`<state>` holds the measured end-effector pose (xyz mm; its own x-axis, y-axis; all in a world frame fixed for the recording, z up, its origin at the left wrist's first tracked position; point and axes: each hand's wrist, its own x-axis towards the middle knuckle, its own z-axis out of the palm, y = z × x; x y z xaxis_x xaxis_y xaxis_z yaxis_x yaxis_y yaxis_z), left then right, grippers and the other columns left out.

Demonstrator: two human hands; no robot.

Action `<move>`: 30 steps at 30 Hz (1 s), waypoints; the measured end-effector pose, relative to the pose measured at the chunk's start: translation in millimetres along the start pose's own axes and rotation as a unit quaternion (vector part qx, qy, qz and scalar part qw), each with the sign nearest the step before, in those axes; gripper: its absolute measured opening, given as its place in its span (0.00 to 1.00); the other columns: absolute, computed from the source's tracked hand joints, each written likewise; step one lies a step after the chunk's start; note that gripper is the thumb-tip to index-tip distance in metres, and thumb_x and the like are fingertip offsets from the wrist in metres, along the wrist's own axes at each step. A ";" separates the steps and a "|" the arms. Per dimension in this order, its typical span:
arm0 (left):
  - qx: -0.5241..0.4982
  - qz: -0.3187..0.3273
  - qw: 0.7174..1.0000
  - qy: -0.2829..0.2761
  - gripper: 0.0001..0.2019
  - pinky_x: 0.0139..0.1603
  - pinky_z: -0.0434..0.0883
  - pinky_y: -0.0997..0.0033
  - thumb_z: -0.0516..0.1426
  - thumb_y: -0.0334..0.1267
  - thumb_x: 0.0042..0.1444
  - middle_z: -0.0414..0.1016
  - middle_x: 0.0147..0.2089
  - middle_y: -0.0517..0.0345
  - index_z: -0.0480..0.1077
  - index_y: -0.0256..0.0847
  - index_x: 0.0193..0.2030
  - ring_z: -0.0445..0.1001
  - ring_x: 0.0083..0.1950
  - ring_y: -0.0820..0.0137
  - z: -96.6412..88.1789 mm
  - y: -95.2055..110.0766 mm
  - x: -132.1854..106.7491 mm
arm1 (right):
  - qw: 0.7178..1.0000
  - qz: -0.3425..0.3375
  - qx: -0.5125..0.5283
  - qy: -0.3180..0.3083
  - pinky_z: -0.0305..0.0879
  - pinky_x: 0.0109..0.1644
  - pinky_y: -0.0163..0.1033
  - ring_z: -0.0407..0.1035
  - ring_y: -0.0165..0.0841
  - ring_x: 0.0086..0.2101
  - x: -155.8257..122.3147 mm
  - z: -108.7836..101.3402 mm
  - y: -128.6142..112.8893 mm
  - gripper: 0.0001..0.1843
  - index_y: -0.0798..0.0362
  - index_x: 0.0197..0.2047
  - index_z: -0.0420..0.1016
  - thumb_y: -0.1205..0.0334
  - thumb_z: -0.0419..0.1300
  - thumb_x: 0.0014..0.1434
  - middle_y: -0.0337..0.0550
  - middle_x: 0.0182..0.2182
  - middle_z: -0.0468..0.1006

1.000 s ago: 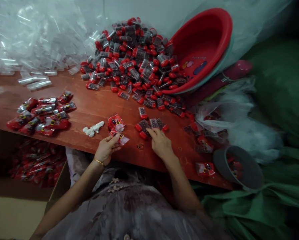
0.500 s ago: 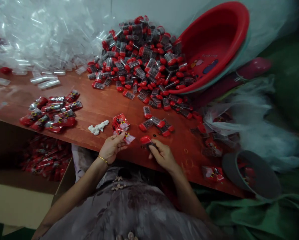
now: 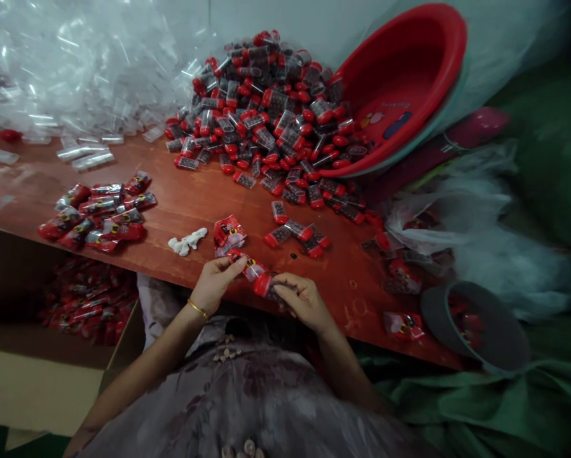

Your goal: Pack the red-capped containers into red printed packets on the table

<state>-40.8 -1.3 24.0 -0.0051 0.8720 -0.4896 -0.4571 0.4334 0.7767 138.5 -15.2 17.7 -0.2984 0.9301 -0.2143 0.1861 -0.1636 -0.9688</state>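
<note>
At the near edge of a reddish wooden table, my left hand pinches a small clear and red printed sleeve. My right hand is closed round a small clear vial with a red cap, its cap end touching the sleeve's open end. A few more printed sleeves lie just beyond my left hand. Three loose red-capped vials lie just beyond my right hand.
A big heap of red-capped vials spills from a tipped red basin. Packed sleeves lie at the left, over a box of more. Clear plastic fills the back left. A white scrap, a grey cap.
My right hand picked a vial from the loose ones and carried it back to the table edge, up against the sleeve in my left hand. The left hand barely moved.
</note>
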 end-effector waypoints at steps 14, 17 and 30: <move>-0.001 0.022 0.998 -0.057 0.19 0.38 0.72 0.72 0.71 0.42 0.29 0.79 0.31 0.57 0.77 0.35 0.30 0.74 0.30 0.73 2.2 -9.6 1.3 | 0.998 -0.054 0.003 0.019 0.53 0.18 0.29 0.58 0.23 0.17 1.2 10.1 19.4 0.15 0.53 0.35 0.73 0.51 0.54 0.57 0.34 0.19 0.67; -0.011 0.035 0.998 -0.041 0.19 0.39 0.72 0.71 0.71 0.39 0.29 0.79 0.31 0.57 0.76 0.35 0.31 0.74 0.30 0.72 3.8 -16.3 2.0 | 0.996 -0.069 0.011 0.050 0.52 0.17 0.28 0.57 0.22 0.17 2.1 16.4 25.4 0.15 0.53 0.37 0.72 0.50 0.53 0.59 0.34 0.19 0.67; -0.099 0.009 0.995 -0.009 0.20 0.29 0.66 0.79 0.70 0.44 0.32 0.76 0.26 0.59 0.74 0.34 0.30 0.70 0.25 0.78 12.2 -33.2 3.5 | 0.984 -0.071 0.072 0.146 0.54 0.18 0.29 0.57 0.22 0.16 14.6 40.1 24.3 0.16 0.52 0.36 0.67 0.48 0.49 0.62 0.32 0.20 0.66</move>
<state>-14.8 -9.9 1.3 -0.0006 0.8840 -0.4675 -0.6235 0.3652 0.6913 101.2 -18.8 -14.0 -0.0269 0.9983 -0.0508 0.0204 -0.0503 -0.9985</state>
